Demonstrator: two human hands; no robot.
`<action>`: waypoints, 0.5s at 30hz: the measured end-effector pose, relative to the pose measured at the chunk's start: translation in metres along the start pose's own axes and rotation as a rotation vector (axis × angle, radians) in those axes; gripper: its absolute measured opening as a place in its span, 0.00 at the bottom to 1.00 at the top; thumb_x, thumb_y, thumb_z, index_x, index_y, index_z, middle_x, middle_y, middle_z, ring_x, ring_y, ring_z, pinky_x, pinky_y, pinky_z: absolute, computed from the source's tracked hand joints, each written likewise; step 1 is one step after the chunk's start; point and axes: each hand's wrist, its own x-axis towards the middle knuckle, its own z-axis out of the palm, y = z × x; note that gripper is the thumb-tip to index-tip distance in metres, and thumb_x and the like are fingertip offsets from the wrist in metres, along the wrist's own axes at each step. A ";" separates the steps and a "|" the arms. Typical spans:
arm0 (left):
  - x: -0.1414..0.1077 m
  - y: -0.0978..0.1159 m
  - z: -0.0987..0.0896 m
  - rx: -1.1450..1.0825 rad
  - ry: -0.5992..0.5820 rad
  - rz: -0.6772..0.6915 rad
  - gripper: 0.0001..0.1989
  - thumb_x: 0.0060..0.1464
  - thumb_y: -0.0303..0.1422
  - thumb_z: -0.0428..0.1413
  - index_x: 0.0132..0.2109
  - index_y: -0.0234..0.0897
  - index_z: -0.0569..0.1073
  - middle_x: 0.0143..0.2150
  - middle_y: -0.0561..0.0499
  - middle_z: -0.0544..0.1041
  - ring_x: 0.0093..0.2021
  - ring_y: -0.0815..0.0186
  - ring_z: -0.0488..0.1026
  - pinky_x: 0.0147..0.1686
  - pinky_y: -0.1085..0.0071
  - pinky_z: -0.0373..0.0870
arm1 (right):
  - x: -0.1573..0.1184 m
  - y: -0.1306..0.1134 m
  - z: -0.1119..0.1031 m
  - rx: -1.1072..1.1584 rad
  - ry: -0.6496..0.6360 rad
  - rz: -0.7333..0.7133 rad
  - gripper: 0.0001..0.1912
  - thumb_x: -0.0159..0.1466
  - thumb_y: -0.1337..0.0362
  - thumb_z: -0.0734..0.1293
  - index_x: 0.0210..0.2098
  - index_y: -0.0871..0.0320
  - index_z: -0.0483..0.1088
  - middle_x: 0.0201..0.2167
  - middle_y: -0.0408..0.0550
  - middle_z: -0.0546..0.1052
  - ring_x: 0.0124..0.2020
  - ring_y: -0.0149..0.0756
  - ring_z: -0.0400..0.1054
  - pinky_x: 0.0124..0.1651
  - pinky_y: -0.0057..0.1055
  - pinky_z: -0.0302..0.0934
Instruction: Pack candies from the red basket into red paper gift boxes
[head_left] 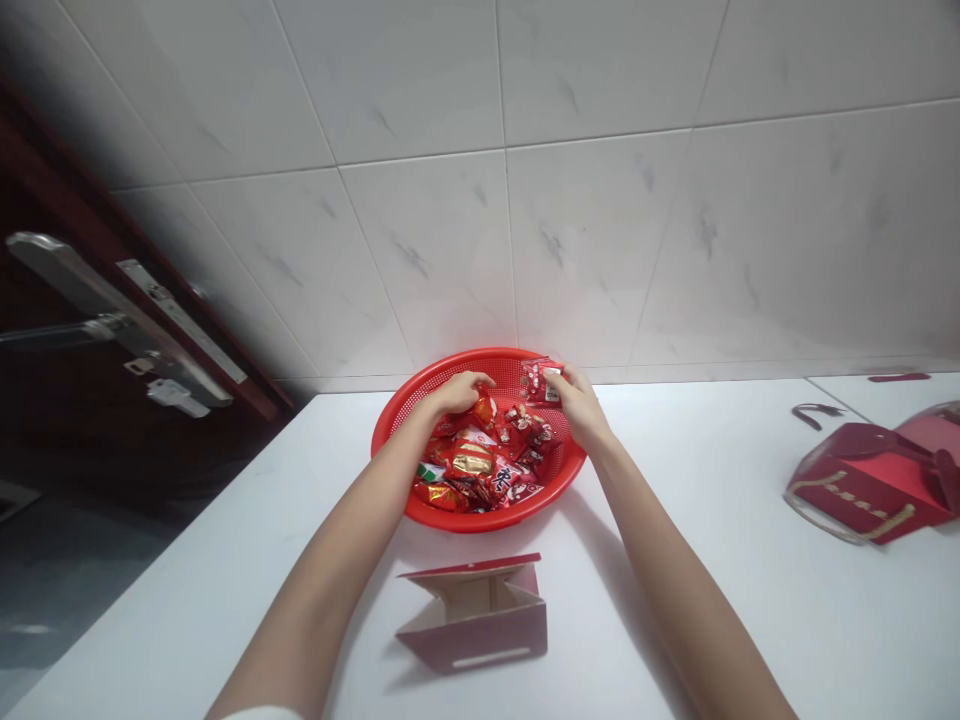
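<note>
A red plastic basket (480, 522) stands against the wall, with many wrapped candies (472, 460) in red, gold and pink inside. At its back left, my left hand (459, 393) reaches in with bent fingers over an orange-red wrapper; what its fingertips hold, if anything, is hidden. My right hand (579, 400) pinches a red candy packet (541, 382) at the basket's right rear rim. In front of the basket sits an open dark red paper box (480, 625), its top flaps spread and its visible inside bare.
Another dark red box (855, 480) with gold trim stands at the right, beside a partly visible one. A dark ribbon (816, 412) and a thin red strip (898, 377) lie behind them. Tiled wall (585, 240) bounds the white table (697, 450); a door with keys is at left.
</note>
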 end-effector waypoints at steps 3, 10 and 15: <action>0.000 -0.003 -0.004 -0.004 0.033 -0.007 0.32 0.41 0.16 0.48 0.54 0.32 0.79 0.51 0.43 0.81 0.48 0.60 0.78 0.45 0.73 0.73 | 0.001 0.002 0.000 -0.020 0.009 -0.016 0.14 0.55 0.54 0.71 0.35 0.55 0.72 0.30 0.43 0.79 0.36 0.40 0.75 0.38 0.35 0.71; -0.001 -0.001 -0.002 -0.009 -0.096 0.014 0.17 0.42 0.24 0.56 0.40 0.36 0.83 0.39 0.48 0.84 0.39 0.61 0.79 0.38 0.74 0.72 | -0.001 -0.002 0.002 -0.020 0.023 -0.018 0.12 0.55 0.55 0.69 0.34 0.55 0.69 0.27 0.41 0.77 0.29 0.37 0.73 0.33 0.34 0.69; -0.002 0.006 0.005 0.111 -0.245 -0.015 0.16 0.31 0.20 0.58 0.30 0.39 0.82 0.26 0.53 0.81 0.30 0.62 0.76 0.31 0.74 0.68 | 0.000 0.000 0.000 -0.008 0.031 -0.036 0.13 0.53 0.54 0.70 0.34 0.54 0.70 0.25 0.39 0.75 0.28 0.36 0.71 0.33 0.32 0.68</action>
